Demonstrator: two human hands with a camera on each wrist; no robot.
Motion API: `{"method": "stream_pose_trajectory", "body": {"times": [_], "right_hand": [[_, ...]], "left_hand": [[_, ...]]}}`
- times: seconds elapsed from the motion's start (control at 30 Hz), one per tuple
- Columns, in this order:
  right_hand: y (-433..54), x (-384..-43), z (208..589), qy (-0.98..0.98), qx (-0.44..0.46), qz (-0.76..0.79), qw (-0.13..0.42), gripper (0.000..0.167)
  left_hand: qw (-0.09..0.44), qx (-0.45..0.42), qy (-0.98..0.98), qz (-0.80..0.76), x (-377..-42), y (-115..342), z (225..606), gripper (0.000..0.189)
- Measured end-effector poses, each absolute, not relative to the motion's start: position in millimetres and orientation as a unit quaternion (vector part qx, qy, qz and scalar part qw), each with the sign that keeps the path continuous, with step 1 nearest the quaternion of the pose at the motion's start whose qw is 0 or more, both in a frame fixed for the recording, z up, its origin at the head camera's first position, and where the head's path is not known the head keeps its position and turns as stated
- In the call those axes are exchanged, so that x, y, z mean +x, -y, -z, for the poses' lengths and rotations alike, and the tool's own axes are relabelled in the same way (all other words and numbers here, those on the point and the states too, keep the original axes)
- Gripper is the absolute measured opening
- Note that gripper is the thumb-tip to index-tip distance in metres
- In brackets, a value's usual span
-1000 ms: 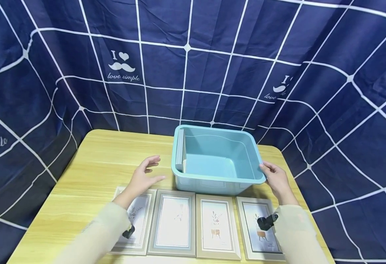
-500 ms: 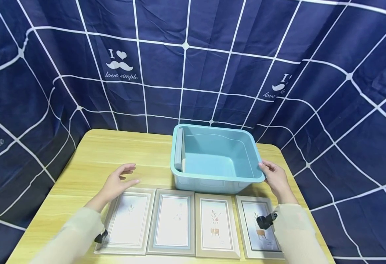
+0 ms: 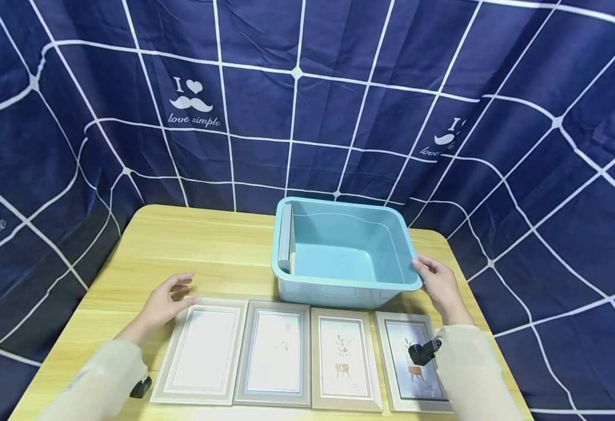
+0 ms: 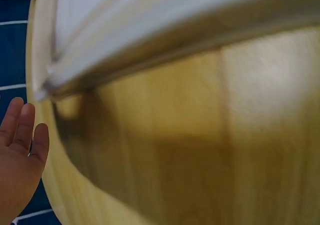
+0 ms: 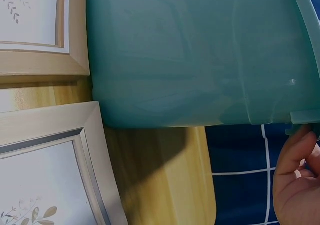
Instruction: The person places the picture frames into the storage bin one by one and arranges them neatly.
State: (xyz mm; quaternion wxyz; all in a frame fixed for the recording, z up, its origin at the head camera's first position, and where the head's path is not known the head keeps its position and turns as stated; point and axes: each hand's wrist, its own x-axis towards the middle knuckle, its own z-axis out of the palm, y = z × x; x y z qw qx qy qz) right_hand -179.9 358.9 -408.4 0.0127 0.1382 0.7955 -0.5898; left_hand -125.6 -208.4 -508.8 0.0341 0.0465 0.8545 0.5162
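Observation:
My left hand is held with its fingers relaxed and nothing in it, by the upper left corner of the leftmost picture frame. In the left wrist view its fingers stand apart from that frame's edge. My right hand grips the right rim of a light blue plastic bin, thumb on the rim; the right wrist view shows the fingers curled at the rim. Inside the bin, a grey-edged picture frame stands on edge against the left wall.
Beside the leftmost frame lie a grey frame, a beige frame and a pale frame, in a row before the bin. All rest on a light wooden table. Blue curtains with white lines enclose it.
My left hand has moved away from the bin, leftward and nearer to me, uncovering the leftmost frame. The right hand has stayed on the bin's rim.

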Motion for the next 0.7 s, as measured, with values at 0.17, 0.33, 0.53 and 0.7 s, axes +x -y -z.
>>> {"method": "stream_pose_trajectory", "body": {"times": [0.17,0.33,0.53,0.7], "right_hand": [[-359.1,-180.0,408.1,-0.796,0.138,0.589,0.012,0.058],[-358.7,-179.8,407.9,-0.795,0.137,0.591,0.012,0.058],[-356.8,-180.0,407.5,-0.794,0.14,0.592,0.012,0.058],[-356.4,-180.2,407.2,-0.79,0.14,0.597,0.009,0.058]], "left_hand": [[0.049,0.025,-0.865,-0.498,-122.9,215.2,517.5,0.063],[0.053,0.016,-0.874,-0.482,-122.5,218.3,523.8,0.062],[0.074,0.011,-0.885,-0.46,-122.7,224.3,528.9,0.058],[0.086,0.009,-0.886,-0.455,-122.8,226.9,528.3,0.051]]}}
